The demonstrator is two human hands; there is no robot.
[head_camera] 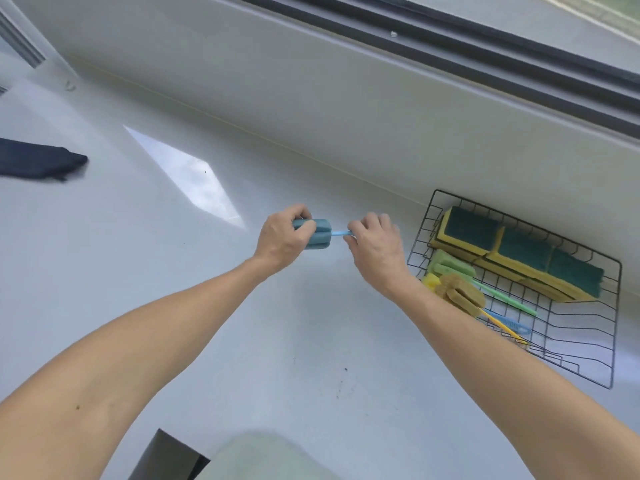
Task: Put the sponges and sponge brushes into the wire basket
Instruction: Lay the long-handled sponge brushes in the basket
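Above the white surface (242,341), you hold one blue sponge brush (317,233): your left hand (282,242) closes its grip around the foam head, your right hand (375,249) pinches the thin handle. Right of your hands, the wire basket (588,341) holds three green-and-yellow sponges (519,252) in a row, plus a green brush (457,268) and a tan brush (460,292) near its front.

Sunlit pale countertop (104,237) beneath a dark-framed window (485,53).
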